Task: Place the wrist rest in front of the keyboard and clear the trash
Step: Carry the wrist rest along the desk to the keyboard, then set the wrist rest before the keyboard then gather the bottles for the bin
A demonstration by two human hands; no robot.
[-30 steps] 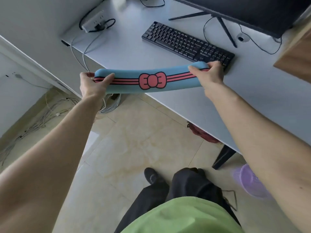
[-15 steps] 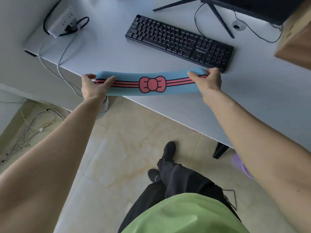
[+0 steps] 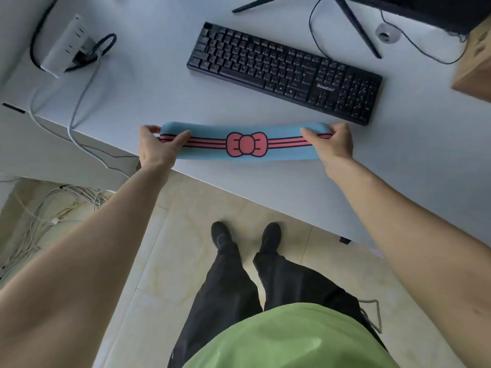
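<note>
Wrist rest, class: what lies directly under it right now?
Under the blue wrist rest is the white desk near its front edge. Whether it touches the desk cannot be told; both hands' fingers beneath its ends are hidden.

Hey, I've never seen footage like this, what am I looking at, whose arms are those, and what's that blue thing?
There is no machine here: a person wears a camera on the head, so you look down along their bare arms to their own legs and shoes. The left hand and right hand each grip one end of a blue wrist rest with a pink bow, held near the front edge of a pale desk. Farther back on the desk lies a black keyboard, apart from the rest. A white power strip with cables sits at the left, and monitor legs show at the top.
</note>
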